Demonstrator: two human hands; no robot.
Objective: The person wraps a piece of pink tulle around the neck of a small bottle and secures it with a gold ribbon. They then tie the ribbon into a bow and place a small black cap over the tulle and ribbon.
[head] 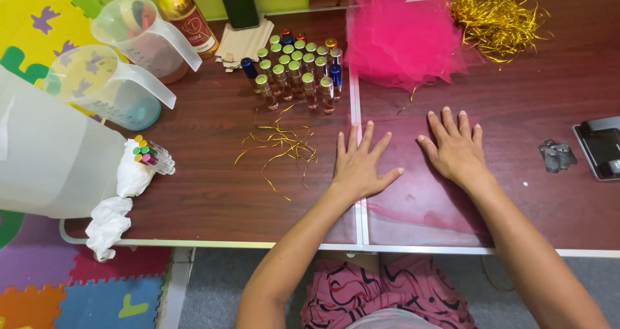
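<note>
A dark brown bench (213, 193) is standing over bright foam floor tiles (97, 290). Both hands are lying flat, fingers spread wide and holding nothing: the left hand (359, 167) and the right hand (455, 149) are pressing a thin sheet of pink tulle (413, 206) against the bench top. Loose gold tinsel strands (284, 145) are lying just beside the left hand, with small roller bottles (297, 71) clustered behind and a bunched pink tulle heap (394, 38) near them.
</note>
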